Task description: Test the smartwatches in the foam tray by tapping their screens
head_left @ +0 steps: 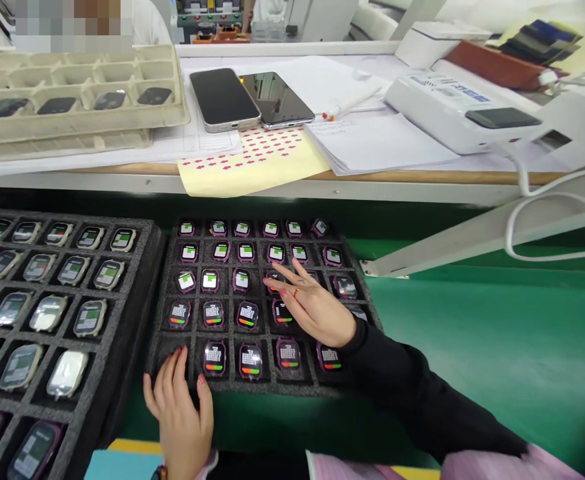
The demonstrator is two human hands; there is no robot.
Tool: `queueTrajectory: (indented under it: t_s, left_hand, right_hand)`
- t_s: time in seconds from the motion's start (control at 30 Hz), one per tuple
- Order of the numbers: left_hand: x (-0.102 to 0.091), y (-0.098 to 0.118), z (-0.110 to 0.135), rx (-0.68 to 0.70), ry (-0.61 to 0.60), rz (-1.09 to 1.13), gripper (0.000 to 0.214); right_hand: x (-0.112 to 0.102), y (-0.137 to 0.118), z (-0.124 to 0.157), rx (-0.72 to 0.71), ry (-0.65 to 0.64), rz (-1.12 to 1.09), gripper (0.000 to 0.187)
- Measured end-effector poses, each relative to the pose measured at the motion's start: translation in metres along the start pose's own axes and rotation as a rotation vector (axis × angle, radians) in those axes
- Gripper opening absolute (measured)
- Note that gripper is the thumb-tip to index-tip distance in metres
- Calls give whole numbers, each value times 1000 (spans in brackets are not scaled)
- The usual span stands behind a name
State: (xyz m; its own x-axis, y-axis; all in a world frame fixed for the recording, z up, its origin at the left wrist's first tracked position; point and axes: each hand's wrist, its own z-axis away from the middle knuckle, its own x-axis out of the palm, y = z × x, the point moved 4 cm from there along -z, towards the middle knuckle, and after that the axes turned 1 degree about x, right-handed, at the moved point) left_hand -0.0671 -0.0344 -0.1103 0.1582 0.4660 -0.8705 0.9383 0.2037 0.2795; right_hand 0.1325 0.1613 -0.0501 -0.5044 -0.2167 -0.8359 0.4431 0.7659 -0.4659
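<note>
A black foam tray [165, 333] in front of me holds several small pink-cased watch units [250, 360] with lit screens. My left hand [179, 410] rests flat at the tray's near left corner, fingers spread, over an empty-looking cell. My right hand [312, 303] lies over the tray's middle right, fingers stretched out and touching the screens of the units beneath it. Neither hand holds anything.
A second, larger black foam tray [122, 320] with several watch units lies at the left. On the raised shelf behind are two phones [249, 100], a yellow sheet of red arrow stickers [257, 160], beige moulded trays [77, 87], papers and a white device [452, 107]. White cables hang right.
</note>
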Motion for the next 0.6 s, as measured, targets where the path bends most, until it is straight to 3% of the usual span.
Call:
queueTrajectory:
  t_s: [0.2,0.4,0.6]
  left_hand:
    - [-1,-1,1,1,-11,10,40]
    - [-1,-3,3,-2,-50,6,38]
    - [-2,-3,3,5,-38,21,37]
  right_hand:
    - [19,-15,-20,-55,-48,-44,43]
    - [37,-12,-32,-68,-75,-22,45]
    - [32,-12,-36,-64,-66,-21,45]
